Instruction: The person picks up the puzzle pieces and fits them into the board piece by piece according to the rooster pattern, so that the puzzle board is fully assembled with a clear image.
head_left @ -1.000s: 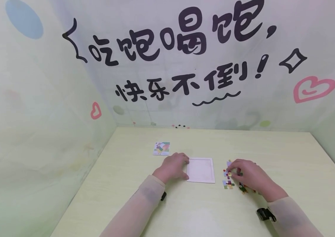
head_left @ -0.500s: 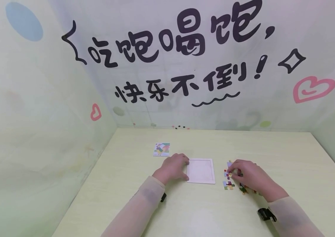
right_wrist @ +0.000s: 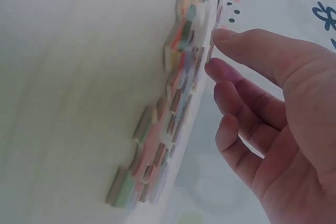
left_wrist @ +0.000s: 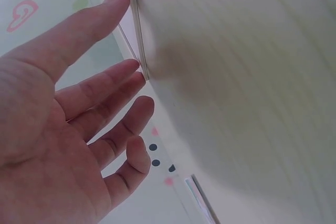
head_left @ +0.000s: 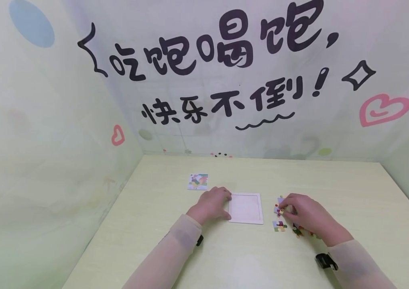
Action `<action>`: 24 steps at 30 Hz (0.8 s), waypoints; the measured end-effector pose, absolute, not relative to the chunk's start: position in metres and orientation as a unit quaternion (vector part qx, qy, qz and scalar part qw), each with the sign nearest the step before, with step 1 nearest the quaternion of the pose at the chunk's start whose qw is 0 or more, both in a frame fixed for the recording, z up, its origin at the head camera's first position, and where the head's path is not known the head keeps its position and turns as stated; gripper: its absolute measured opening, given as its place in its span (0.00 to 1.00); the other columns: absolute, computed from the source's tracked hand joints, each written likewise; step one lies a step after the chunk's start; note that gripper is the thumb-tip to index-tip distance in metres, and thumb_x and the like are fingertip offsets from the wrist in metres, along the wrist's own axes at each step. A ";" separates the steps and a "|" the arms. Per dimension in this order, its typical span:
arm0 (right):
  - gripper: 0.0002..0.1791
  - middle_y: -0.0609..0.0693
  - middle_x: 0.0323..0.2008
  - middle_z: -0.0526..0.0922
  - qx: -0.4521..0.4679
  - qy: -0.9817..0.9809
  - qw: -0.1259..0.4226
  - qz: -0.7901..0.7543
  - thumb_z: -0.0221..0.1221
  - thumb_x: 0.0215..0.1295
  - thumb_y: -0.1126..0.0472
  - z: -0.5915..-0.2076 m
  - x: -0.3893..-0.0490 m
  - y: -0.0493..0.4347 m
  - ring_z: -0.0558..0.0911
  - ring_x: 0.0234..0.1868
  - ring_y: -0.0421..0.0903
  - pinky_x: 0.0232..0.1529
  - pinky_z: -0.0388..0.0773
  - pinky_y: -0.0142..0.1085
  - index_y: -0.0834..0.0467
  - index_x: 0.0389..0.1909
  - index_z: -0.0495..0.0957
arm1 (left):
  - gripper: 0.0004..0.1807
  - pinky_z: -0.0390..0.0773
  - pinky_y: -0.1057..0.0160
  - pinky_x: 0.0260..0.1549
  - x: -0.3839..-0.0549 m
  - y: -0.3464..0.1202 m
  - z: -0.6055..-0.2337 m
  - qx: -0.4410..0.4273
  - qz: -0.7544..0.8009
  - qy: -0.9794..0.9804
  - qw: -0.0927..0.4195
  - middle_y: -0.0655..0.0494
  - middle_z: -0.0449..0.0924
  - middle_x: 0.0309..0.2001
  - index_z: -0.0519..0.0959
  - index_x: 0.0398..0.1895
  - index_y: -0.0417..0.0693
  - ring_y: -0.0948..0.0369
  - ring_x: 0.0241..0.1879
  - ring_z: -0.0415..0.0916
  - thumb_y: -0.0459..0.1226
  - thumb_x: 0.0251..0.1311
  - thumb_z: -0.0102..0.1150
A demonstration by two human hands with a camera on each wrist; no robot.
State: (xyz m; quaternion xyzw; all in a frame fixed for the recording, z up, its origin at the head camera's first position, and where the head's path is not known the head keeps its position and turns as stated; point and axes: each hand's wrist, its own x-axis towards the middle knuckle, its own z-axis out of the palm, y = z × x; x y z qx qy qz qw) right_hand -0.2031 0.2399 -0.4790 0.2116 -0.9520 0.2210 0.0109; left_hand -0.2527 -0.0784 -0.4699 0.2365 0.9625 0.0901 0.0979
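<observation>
My left hand (head_left: 211, 203) rests at the left side of a white, shallow square puzzle tray (head_left: 245, 208). Its thumb and fingertips touch the two left corners, as the left wrist view shows, with the other fingers loosely spread. To the right, my right hand (head_left: 310, 216) pinches a small jigsaw piece (right_wrist: 211, 48) between thumb and index finger. Beneath and around that hand lie several colourful jigsaw pieces (right_wrist: 152, 148), some hidden by it in the head view. One loose piece (head_left: 278, 226) lies nearer the front. Nothing lies inside the tray.
Behind the left hand, a square picture card (head_left: 198, 182) lies flat on the pale wooden table (head_left: 233, 257). Printed cloth walls (head_left: 204, 136) stand along the back and both sides. A black wrist strap (head_left: 325, 261) shows by the right sleeve.
Both hands stay almost in place; the right fingertips and the pinched jigsaw piece shift only slightly. The whole head view moves a little.
</observation>
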 end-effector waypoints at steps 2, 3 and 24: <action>0.09 0.42 0.40 0.85 0.218 -0.951 0.019 0.218 0.71 0.59 0.64 -0.478 -0.204 0.239 0.69 0.28 0.33 0.30 0.70 0.30 0.50 0.40 0.89 | 0.35 0.77 0.52 0.60 -0.252 -0.078 -0.470 0.236 0.090 0.962 0.099 0.62 0.77 0.67 0.83 0.61 0.54 0.55 0.65 0.73 0.50 0.46 0.83; 0.09 0.42 0.40 0.85 0.219 -0.951 0.023 0.215 0.72 0.59 0.64 -0.477 -0.204 0.239 0.69 0.29 0.33 0.31 0.71 0.30 0.50 0.40 0.89 | 0.35 0.77 0.52 0.60 -0.252 -0.078 -0.470 0.236 0.090 0.962 0.099 0.62 0.77 0.67 0.83 0.61 0.54 0.55 0.65 0.73 0.50 0.46 0.83; 0.09 0.42 0.42 0.87 0.228 -0.950 0.027 0.212 0.72 0.61 0.62 -0.474 -0.212 0.222 0.85 0.40 0.41 0.42 0.85 0.41 0.48 0.42 0.90 | 0.32 0.74 0.56 0.60 -0.250 -0.082 -0.469 0.237 0.099 0.963 0.084 0.65 0.77 0.67 0.87 0.57 0.56 0.57 0.64 0.70 0.51 0.46 0.82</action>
